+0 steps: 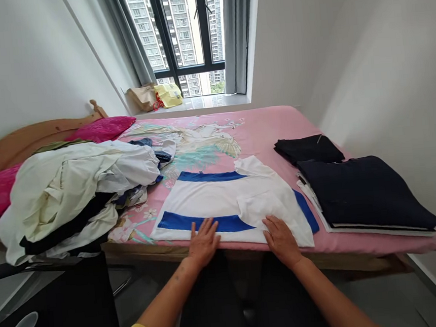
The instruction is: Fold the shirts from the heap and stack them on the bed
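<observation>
A white shirt with blue bands (pixel 213 197) lies flat at the clock's center, along the near edge of the bed (pixel 145 249). The left hand (pixel 204 242), at 7 o'clock, and the right hand (pixel 281 237), at 5, rest palm-down on it, fingers extended and slightly spread, gripping nothing. A heaped clothes pile (pixel 70 179) sits at 9; a dark folded stack (pixel 361 191), close beside the shirt, at 3. Broad pink sheet (pixel 272 128) gives room toward 12 and 1.

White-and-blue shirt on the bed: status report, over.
Left hand and right hand palms down on white-and-blue shirt. Shirt spread flat on bed. Nothing atop it but hands.
</observation>
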